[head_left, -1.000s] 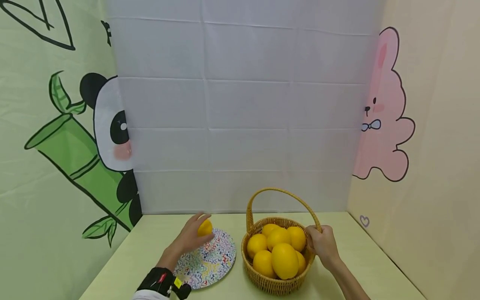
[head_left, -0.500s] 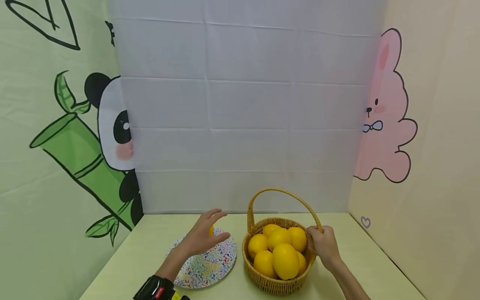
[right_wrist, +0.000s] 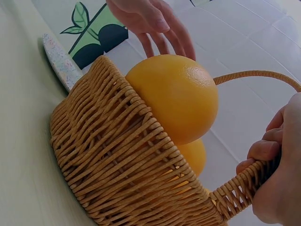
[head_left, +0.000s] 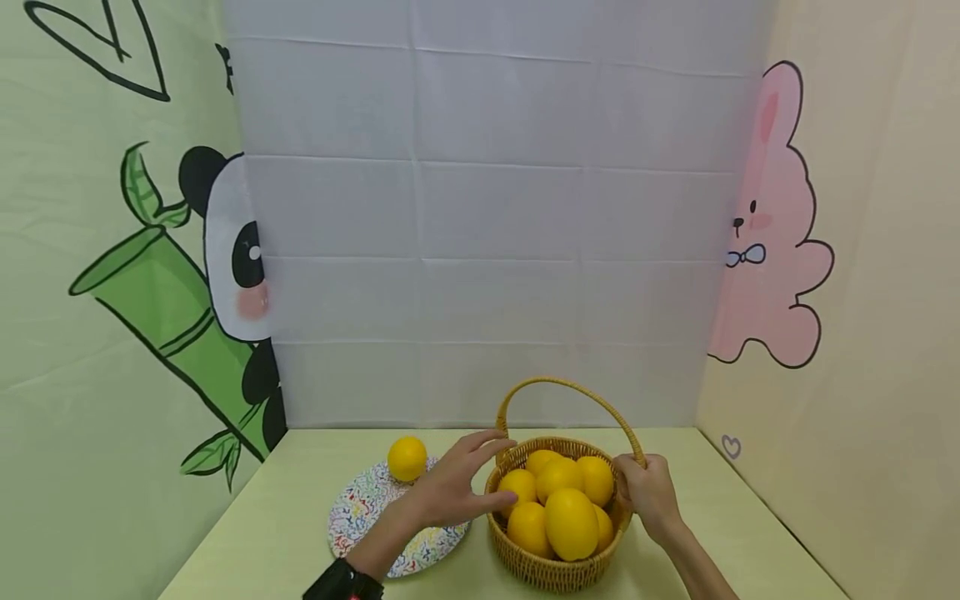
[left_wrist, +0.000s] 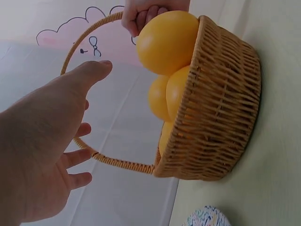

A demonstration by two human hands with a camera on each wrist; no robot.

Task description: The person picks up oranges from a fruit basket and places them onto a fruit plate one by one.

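Note:
A wicker basket (head_left: 551, 573) piled with several yellow-orange oranges (head_left: 572, 523) stands on the table. My right hand (head_left: 649, 492) grips the base of its arched handle (head_left: 564, 381) at the right side, fingers curled round it in the right wrist view. My left hand (head_left: 461, 487) reaches over the basket's left rim with fingers spread and nothing between them. In the left wrist view, this left hand (left_wrist: 51, 136) overlaps the handle, thumb towards the oranges. Left of the basket, a single orange (head_left: 407, 459) sits at the far edge of a round speckled plate (head_left: 352, 510), partly hidden by my left forearm.
The pale table (head_left: 247, 533) meets a grey cloth backdrop (head_left: 487, 300) just behind the plate and basket. Side walls with a panda drawing (head_left: 232, 250) and a pink rabbit drawing (head_left: 776, 242) flank it.
My left hand has let go of an orange on the plate and moved right to the basket, fingers spreading. My right hand keeps its grip on the handle.

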